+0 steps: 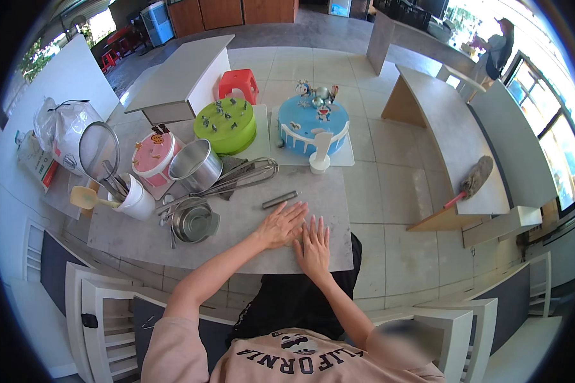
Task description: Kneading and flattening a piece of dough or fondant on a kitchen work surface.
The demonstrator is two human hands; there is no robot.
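Both of my hands lie palm down on the grey tabletop (249, 249), close beside each other. My left hand (282, 225) has its fingers pointing right, just below a short metal tube (280, 199). Fingers slightly apart, my right hand (315, 246) rests near the table's right edge. Farther left are a metal bowl (194, 222), a wire whisk (249, 176), a metal pot (195, 165) and a white tub (136, 201) of utensils. A pink cake (154, 155), a green cake (225, 125) and a blue cake (313, 125) with figurines stand along the far side.
A metal sieve (99, 152) leans up from the tub. Plastic bags (69, 129) stand at the left. Beyond the cakes are a red stool (238, 85) and a white table (184, 72). A duster (477, 177) lies on a bench at the right; another person (496, 52) stands far back.
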